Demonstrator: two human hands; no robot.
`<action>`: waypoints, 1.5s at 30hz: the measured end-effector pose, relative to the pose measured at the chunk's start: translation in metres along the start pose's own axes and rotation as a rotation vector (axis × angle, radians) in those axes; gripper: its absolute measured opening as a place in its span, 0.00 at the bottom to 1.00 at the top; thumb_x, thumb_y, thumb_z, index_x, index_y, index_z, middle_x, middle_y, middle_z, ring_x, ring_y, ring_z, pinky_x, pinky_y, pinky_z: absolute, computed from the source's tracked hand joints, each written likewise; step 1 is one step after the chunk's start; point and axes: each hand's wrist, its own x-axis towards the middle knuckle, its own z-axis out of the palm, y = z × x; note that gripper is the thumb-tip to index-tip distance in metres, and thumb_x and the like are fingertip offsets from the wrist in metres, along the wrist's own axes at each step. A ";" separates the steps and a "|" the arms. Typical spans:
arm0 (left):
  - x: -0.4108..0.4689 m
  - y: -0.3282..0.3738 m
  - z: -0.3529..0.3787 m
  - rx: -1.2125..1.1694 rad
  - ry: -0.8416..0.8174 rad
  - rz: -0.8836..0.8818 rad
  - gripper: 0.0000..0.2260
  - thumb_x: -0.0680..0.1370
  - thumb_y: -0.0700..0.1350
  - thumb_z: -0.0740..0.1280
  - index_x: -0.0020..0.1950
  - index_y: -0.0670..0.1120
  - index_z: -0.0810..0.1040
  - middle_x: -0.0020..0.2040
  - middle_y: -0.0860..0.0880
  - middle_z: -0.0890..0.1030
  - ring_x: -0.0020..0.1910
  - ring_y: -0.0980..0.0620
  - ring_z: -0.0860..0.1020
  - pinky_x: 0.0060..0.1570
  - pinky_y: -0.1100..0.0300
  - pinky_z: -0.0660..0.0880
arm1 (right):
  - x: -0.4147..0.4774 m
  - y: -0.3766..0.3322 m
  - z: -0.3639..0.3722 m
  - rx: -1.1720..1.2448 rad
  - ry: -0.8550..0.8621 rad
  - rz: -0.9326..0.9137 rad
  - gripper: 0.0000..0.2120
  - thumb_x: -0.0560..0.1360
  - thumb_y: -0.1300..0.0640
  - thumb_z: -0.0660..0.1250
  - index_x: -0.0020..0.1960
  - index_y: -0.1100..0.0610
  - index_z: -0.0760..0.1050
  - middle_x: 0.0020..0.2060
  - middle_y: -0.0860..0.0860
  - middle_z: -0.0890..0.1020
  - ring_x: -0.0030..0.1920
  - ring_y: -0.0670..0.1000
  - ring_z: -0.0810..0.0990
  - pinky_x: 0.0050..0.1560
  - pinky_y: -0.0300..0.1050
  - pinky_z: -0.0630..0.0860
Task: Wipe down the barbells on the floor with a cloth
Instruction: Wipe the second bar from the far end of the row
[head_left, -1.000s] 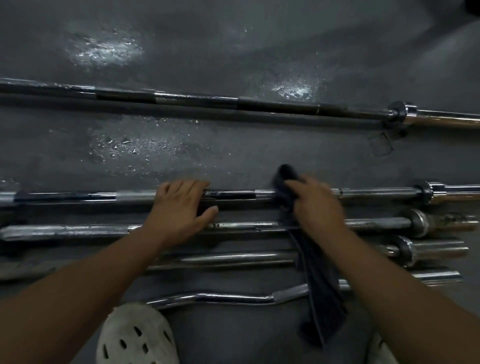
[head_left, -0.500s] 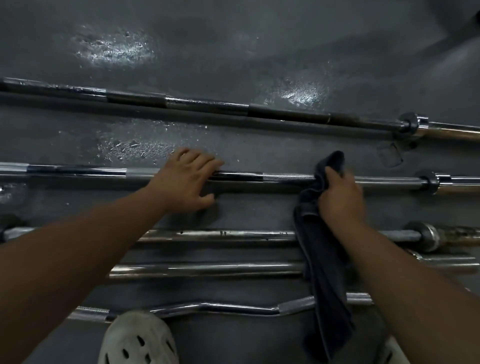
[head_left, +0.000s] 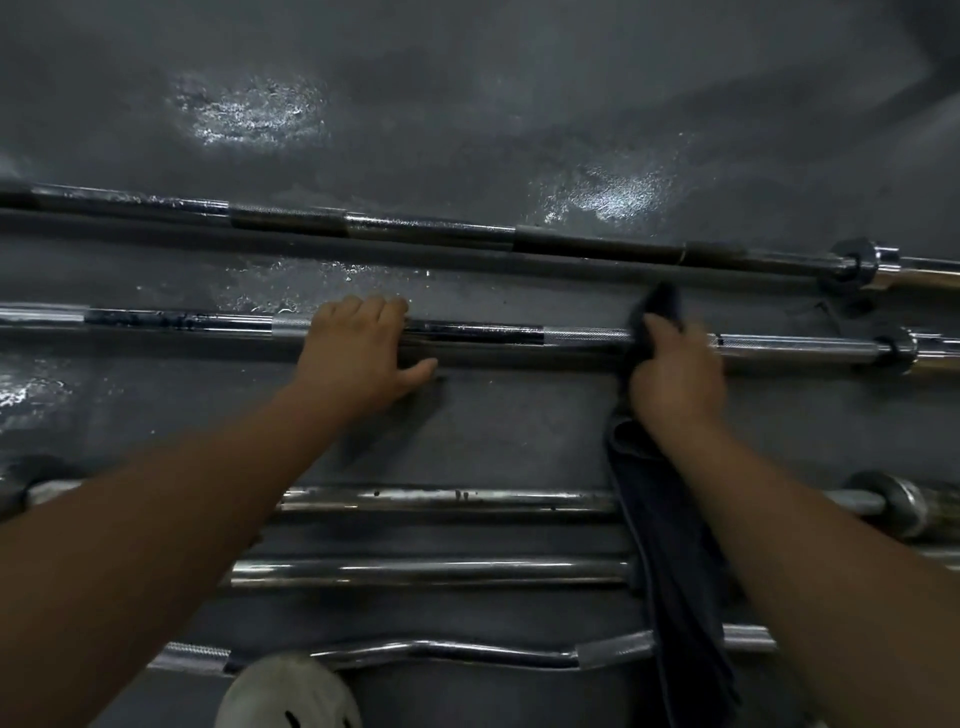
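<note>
**A:** What lies closest to you?

**B:** Closest is my white shoe, at the bottom edge. Just behind it lies the wavy bar. Next comes the plain chrome bar, and then the spotted bar, which has dark specks on its metal. All of them lie on the grey floor, side by side and not touching.

**A:** And where is the cloth?

**B:** The dark cloth is in my right hand. My fingers are closed around it and around the fourth barbell together, so the cloth presses on the shaft. One end of the cloth stands out beyond my fingers, on the far side. The long rest hangs back toward me and crosses over the three nearer bars.

**A:** What is your other hand doing?

**B:** My left hand is on the same barbell, to the left of the right hand. Its fingers are bent over the top of the shaft and hold it. The thumb points out on the near side, low by the floor. Between my two hands the shaft has a dark part and then a bright, rough part.

**A:** And farther away?

**B:** To the right of my right hand, the fourth barbell has a collar. Beyond it lies the far barbell, a little slanted in the view and apart from the fourth one. Behind that, the floor has shiny wet patches.
</note>
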 end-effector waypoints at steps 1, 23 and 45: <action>0.001 0.002 -0.002 0.004 -0.025 -0.023 0.31 0.71 0.69 0.61 0.64 0.47 0.72 0.55 0.44 0.79 0.53 0.42 0.76 0.56 0.47 0.70 | -0.006 -0.019 0.005 0.019 -0.037 -0.076 0.29 0.73 0.65 0.61 0.73 0.50 0.69 0.70 0.60 0.68 0.63 0.67 0.71 0.63 0.57 0.71; -0.091 0.036 0.010 -0.250 -0.021 -0.088 0.32 0.73 0.66 0.55 0.70 0.48 0.69 0.62 0.45 0.76 0.62 0.43 0.73 0.65 0.45 0.63 | -0.085 0.013 -0.001 -0.020 -0.084 0.021 0.29 0.72 0.64 0.63 0.72 0.50 0.70 0.69 0.58 0.70 0.63 0.66 0.72 0.62 0.57 0.73; -0.060 0.007 0.005 -0.154 0.007 -0.053 0.39 0.74 0.72 0.51 0.76 0.48 0.61 0.69 0.43 0.72 0.68 0.41 0.68 0.70 0.43 0.61 | -0.026 0.051 -0.023 -0.079 -0.069 0.088 0.28 0.76 0.64 0.60 0.75 0.50 0.67 0.69 0.61 0.70 0.65 0.67 0.71 0.66 0.58 0.71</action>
